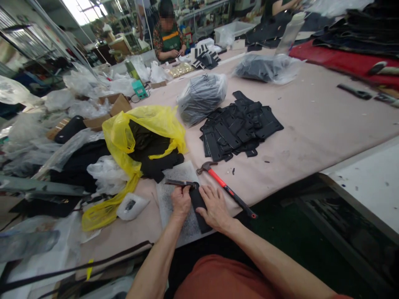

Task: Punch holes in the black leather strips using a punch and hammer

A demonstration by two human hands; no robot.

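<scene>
A grey speckled board (166, 207) lies at the table's near edge with a black strip-shaped piece (199, 205) on it. My left hand (181, 201) is closed on a dark metal tool (177, 182), whose one end meets the top of the black piece. My right hand (215, 206) lies on the right side of that piece, fingers spread and partly on the board. Just right of it rests a hammer (222, 182) with a red and black handle. Beyond is a pile of black pieces (240, 126).
A yellow bag (116, 128) with black pieces sits at the left, near a white container (132, 206). Plastic-wrapped bundles (202, 97) lie farther back. A person (170, 39) works across the table. Red fabric (327, 58) with dark stacks is at the right.
</scene>
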